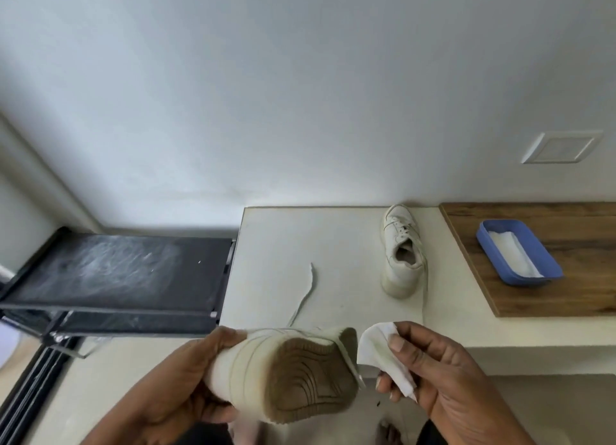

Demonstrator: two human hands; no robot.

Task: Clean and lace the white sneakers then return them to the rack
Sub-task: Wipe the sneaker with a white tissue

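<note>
— Which shoe is in hand?
— The left hand point(186, 378) grips one white sneaker point(283, 374) round its upper, with the dirty sole turned to the camera, in front of the near edge of the white surface point(283, 238).
— The right hand point(443, 378)?
— It pinches a folded wipe point(380, 351) just beside the sole's end. It may be touching, but blur hides the gap.
— The other?
— The second sneaker point(401, 251) stands upright by the far edge, toe to the wall. A loose lace point(305, 294) lies mid-surface.

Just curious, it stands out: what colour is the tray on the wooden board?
The tray is blue; the head view shows it best.
</note>
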